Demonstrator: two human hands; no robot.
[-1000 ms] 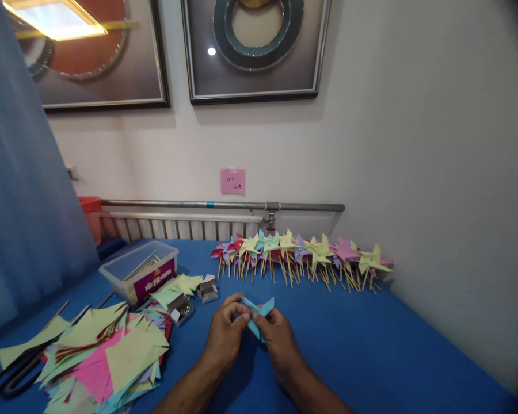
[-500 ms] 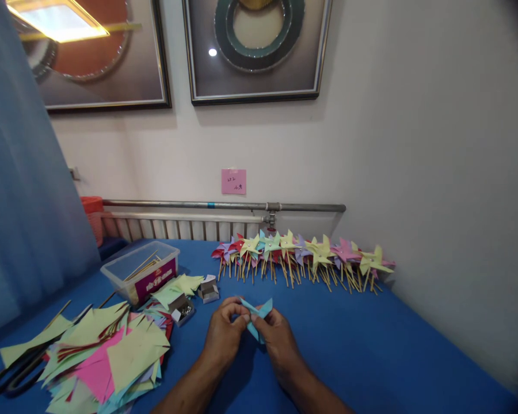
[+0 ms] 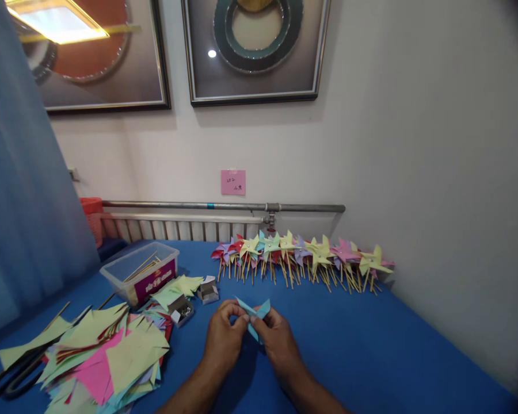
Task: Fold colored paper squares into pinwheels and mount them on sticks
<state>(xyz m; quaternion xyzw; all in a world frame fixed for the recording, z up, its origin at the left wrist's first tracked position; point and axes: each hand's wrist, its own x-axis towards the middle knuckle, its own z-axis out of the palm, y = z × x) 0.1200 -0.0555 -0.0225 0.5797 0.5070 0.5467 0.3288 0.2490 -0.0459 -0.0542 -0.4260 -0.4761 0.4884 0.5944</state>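
Between my two hands, above the blue table cover, is a light blue paper pinwheel (image 3: pixel 263 310) with its blades folded inward. My left hand (image 3: pixel 225 333) pinches its left side between thumb and fingers. From the right, my right hand (image 3: pixel 278 339) grips it, with the thumb pressed near the middle. The thumbs almost meet there and hide the pinwheel's centre. Left of my hands lie a small open box of metal pins (image 3: pixel 182 311) and another small grey box (image 3: pixel 208 290).
Finished pinwheels on sticks (image 3: pixel 302 256) lie in a row along the back. At left are a pile of cut paper sheets (image 3: pixel 133 351), black-handled scissors (image 3: pixel 19 374) and a clear plastic tub (image 3: pixel 112 270) with sticks. A metal pipe (image 3: pixel 176 204) runs along the wall.
Both hands have shifted very slightly left with the light blue pinwheel still pinched between them. Its left tip points out a little farther. Everything else stays in place.
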